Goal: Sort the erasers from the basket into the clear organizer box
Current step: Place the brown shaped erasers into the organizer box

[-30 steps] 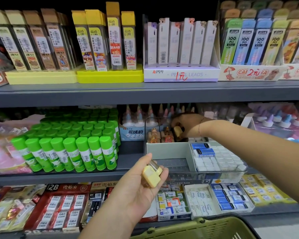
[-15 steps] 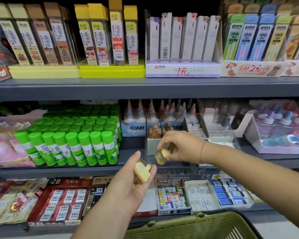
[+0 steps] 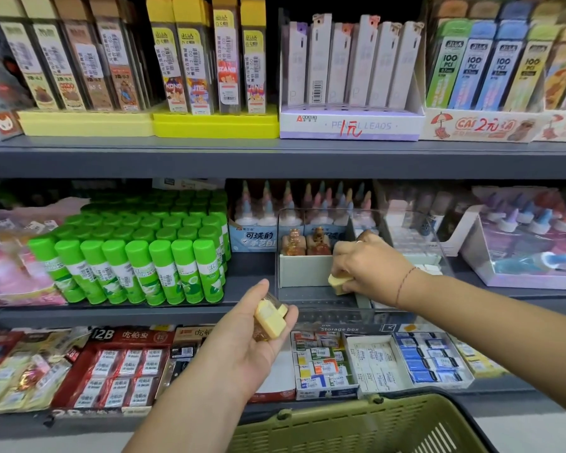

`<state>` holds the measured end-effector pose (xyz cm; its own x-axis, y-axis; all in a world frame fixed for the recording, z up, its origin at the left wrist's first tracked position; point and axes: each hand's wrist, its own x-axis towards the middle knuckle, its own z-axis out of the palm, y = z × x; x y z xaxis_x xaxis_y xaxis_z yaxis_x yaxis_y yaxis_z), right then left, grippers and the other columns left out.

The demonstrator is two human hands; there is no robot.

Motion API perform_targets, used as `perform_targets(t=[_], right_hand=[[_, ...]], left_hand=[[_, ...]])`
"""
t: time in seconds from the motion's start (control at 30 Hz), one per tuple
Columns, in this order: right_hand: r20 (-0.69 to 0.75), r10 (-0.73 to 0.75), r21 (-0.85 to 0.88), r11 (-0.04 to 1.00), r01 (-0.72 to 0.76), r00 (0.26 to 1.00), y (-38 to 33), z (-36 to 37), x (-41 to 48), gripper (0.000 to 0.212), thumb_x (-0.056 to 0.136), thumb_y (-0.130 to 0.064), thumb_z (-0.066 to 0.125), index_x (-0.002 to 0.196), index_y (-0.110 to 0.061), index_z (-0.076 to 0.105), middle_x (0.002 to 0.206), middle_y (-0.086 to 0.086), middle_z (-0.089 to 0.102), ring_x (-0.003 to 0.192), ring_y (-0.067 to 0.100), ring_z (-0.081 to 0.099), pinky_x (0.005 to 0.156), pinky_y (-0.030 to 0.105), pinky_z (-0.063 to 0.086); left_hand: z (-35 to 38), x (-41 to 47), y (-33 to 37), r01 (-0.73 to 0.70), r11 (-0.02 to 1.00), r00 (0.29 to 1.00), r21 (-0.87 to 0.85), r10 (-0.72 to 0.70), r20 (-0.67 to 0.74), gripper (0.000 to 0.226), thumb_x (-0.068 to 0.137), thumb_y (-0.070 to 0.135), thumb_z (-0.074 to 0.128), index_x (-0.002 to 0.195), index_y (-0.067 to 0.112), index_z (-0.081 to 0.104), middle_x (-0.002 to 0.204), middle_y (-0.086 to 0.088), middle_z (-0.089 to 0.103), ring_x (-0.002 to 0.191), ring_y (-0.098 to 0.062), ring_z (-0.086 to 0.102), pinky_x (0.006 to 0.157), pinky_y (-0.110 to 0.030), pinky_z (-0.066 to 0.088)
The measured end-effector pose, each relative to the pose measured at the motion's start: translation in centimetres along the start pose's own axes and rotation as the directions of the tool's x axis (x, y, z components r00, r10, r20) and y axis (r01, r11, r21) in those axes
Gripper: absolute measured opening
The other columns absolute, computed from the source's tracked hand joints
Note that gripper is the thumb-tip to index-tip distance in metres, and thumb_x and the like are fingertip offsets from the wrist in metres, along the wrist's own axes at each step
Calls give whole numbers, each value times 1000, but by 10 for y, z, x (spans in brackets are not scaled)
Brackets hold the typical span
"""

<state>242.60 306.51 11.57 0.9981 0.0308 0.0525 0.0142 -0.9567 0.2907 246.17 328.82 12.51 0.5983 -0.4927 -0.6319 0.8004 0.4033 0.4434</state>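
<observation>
My left hand (image 3: 242, 341) is raised palm up in front of the shelf and holds a pale yellow eraser (image 3: 270, 318) in clear wrapping between thumb and fingers. My right hand (image 3: 370, 266) reaches into the clear organizer box (image 3: 311, 308) on the middle shelf and pinches a second yellow eraser (image 3: 337, 282) low in its front part. Two brown figure-shaped erasers (image 3: 306, 241) stand in a rear compartment behind a white divider. The olive green basket (image 3: 356, 426) sits at the bottom edge; its contents are hidden.
Green glue sticks (image 3: 138, 256) stand in rows left of the box. Glue bottles (image 3: 291, 207) line the back. Boxed erasers (image 3: 373, 361) and red 2B packs (image 3: 121, 364) fill the lower shelf. Pencil lead packs (image 3: 350, 67) fill the upper shelf.
My right hand came back from the rear of the box, took a yellow eraser near my left hand, and now holds it low inside the box's front. My left hand stayed put.
</observation>
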Motion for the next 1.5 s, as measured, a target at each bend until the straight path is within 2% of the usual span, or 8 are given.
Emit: perform_targets(t=[0.43, 0.57, 0.7, 0.97, 1.1, 1.27, 1.4, 1.5], right_hand=[[9, 268, -166, 950, -263, 963, -6, -10, 0, 24, 91, -45, 53, 99, -26, 65, 104, -3, 60, 103, 22, 52, 90, 38, 30], [-154, 248, 249, 947, -205, 957, -22, -34, -18, 34, 87, -53, 54, 109, -29, 63, 101, -8, 57, 99, 12, 52, 90, 29, 38], [-207, 253, 781, 625, 4, 945, -69, -62, -44, 35, 69, -59, 63, 93, -34, 60, 82, -14, 56, 74, 4, 53, 67, 15, 45], [-172, 309, 745, 661, -82, 935, -104, -54, -55, 36, 70, -41, 74, 104, -31, 65, 88, -16, 49, 84, -1, 47, 84, 21, 40], [-129, 213, 727, 684, -54, 969, -101, -59, -53, 29, 74, -19, 66, 102, -26, 66, 77, -22, 47, 68, -9, 46, 67, 7, 34], [-6, 328, 877, 455, -152, 945, -48, -64, -55, 17, 71, -23, 78, 84, -23, 68, 63, -12, 61, 53, -2, 51, 52, 10, 41], [95, 447, 869, 398, -293, 890, -5, -51, -45, 17, 75, -12, 77, 88, -12, 66, 89, 8, 68, 67, 15, 60, 72, 29, 52], [118, 376, 877, 395, -274, 919, -3, -37, -42, 17, 78, -5, 74, 90, -16, 68, 82, 3, 63, 66, 9, 53, 66, 14, 47]], left_hand=[[-4, -1, -5, 36, 998, 997, 58, -39, 60, 36, 79, 25, 74, 99, -3, 61, 89, -21, 66, 77, -29, 68, 48, -33, 58], [-1, -2, -8, 66, 998, 992, -17, -64, 105, 30, 86, 25, 67, 94, -2, 59, 90, -21, 64, 77, -29, 64, 55, -39, 60], [2, -3, -11, 118, 992, 970, -50, -104, 220, 32, 96, 26, 54, 106, -4, 57, 88, -21, 68, 66, -26, 64, 63, -35, 58], [5, -1, -23, 53, 999, 963, -5, -49, 266, 29, 98, 25, 49, 113, 1, 57, 93, -16, 60, 74, -20, 57, 63, -30, 56], [2, 0, -25, -61, 986, 959, 152, 16, 282, 28, 97, 25, 49, 95, -1, 62, 84, -18, 66, 71, -25, 65, 66, -36, 57], [3, 6, -17, -170, 961, 984, 220, 154, 86, 22, 91, 30, 60, 94, 9, 61, 78, -9, 64, 67, -17, 58, 61, -27, 49], [-2, 8, -13, -140, 972, 989, 186, 146, -15, 28, 89, 33, 62, 89, 6, 59, 77, -10, 60, 66, -16, 55, 49, -21, 51], [-3, 8, -16, -117, 981, 992, 157, 124, -32, 29, 89, 31, 62, 86, 2, 59, 76, -12, 61, 65, -17, 54, 41, -16, 49]])
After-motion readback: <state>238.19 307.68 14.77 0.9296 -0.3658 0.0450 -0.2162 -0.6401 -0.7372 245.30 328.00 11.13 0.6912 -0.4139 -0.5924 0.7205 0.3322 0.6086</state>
